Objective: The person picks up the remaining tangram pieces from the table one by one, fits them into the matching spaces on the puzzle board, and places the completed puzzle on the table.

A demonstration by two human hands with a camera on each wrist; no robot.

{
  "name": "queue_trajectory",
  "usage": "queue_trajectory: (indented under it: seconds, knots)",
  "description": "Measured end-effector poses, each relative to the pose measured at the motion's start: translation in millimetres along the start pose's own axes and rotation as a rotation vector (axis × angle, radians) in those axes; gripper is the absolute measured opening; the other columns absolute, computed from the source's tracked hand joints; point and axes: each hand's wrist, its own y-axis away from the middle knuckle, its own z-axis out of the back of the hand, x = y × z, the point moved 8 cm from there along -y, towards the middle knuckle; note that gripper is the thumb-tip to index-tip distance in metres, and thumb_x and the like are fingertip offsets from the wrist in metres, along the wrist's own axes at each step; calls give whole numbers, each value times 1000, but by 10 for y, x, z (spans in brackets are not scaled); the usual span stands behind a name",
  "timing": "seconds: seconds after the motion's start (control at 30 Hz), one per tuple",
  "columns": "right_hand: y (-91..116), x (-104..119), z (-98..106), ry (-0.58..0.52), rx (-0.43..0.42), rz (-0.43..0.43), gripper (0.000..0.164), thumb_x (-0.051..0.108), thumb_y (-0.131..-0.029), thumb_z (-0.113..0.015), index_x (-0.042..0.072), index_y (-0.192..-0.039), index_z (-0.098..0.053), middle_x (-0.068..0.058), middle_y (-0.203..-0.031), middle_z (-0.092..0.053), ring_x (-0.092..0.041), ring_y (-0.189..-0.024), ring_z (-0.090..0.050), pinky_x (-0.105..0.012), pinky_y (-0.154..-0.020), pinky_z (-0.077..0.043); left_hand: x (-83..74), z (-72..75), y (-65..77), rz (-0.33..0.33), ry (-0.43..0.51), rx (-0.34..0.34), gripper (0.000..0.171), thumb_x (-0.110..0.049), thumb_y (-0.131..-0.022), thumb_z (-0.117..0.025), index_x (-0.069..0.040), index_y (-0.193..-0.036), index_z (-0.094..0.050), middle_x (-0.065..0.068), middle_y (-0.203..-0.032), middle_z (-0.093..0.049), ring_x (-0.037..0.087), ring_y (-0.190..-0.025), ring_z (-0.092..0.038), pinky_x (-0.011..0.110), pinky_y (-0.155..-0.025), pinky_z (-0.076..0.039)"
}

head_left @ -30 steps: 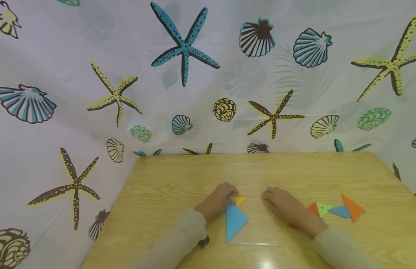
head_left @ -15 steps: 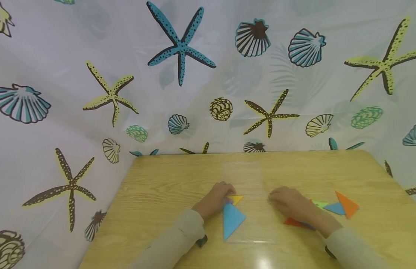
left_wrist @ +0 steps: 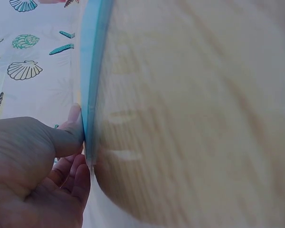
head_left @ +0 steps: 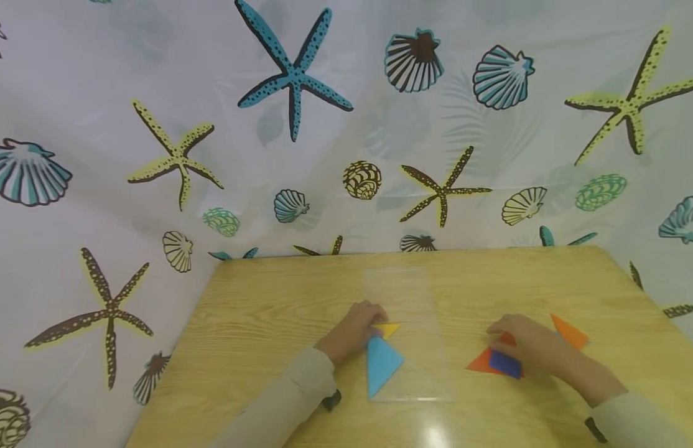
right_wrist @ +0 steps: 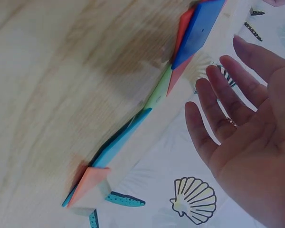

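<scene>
In the head view my left hand (head_left: pixel 353 331) is at the left edge of a clear flat sheet (head_left: pixel 416 298). Its thumb and fingers pinch the left part of a small yellow triangle tile (head_left: pixel 388 328). A larger light-blue triangle tile (head_left: pixel 384 367) lies right below it, on the sheet. My right hand (head_left: pixel 527 342) hovers over a row of tangram tiles, fingers stretched and holding nothing. Under it are a red triangle (head_left: pixel 481 362) and a dark-blue parallelogram (head_left: pixel 506 364). The right wrist view also shows a green tile (right_wrist: pixel 158 91) and a blue tile (right_wrist: pixel 121 140).
An orange triangle (head_left: pixel 572 333) lies right of my right hand, partly behind the wrist. The wooden table (head_left: pixel 268 298) ends at a hanging cloth (head_left: pixel 324 149) with printed starfish and shells at the back and sides.
My right hand has left the right edge of the clear sheet and moved right, over the tile row. The left hand stays in place. The head view has shifted slightly.
</scene>
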Motion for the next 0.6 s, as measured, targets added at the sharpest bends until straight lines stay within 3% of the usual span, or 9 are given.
queue_trajectory:
  seconds: [0.17,0.27,0.33,0.43,0.6]
  knots:
    - [125,-103,10,-45,56,-89,31,25,-83,-69,7,-108,-65,-7,-106,-62,-31,-97,-58,-47,-81,-46,-12,22,0,-13,9,-6,24,-18,-87,-65,-17,-110,-58,-6,-101,-51,12,-97,-44,26,-85,-41]
    - [178,-157,13,-67,61,-109,25,18,-87,-65,8,-110,-64,-7,-106,-61,-32,-99,-57,-47,-81,-46,-19,31,-1,-23,9,-8,25,-18,-87,-65,-16,-110,-58,-5,-100,-51,12,-96,-44,26,-85,-41]
    - [205,-177,27,-59,46,-89,23,7,-88,-61,8,-111,-63,-7,-107,-60,-34,-101,-55,-48,-81,-46,-21,36,0,-23,6,-8,25,-19,-87,-65,-16,-110,-58,-5,-100,-51,12,-96,-44,26,-84,-41]
    - [228,-176,54,-33,1,-22,32,-9,-84,-57,6,-111,-63,-8,-109,-59,-35,-103,-54,-48,-82,-45,-21,42,0,-19,4,-10,25,-19,-87,-65,-16,-110,-58,-5,-100,-51,12,-95,-44,26,-84,-41]
    - [237,-173,35,-3,-38,69,39,-14,-78,-60,7,-111,-64,-8,-110,-58,-34,-102,-54,-50,-81,-45,-17,15,-2,-21,5,-4,25,-19,-86,-65,-16,-110,-58,-5,-100,-51,12,-95,-44,26,-84,-41]
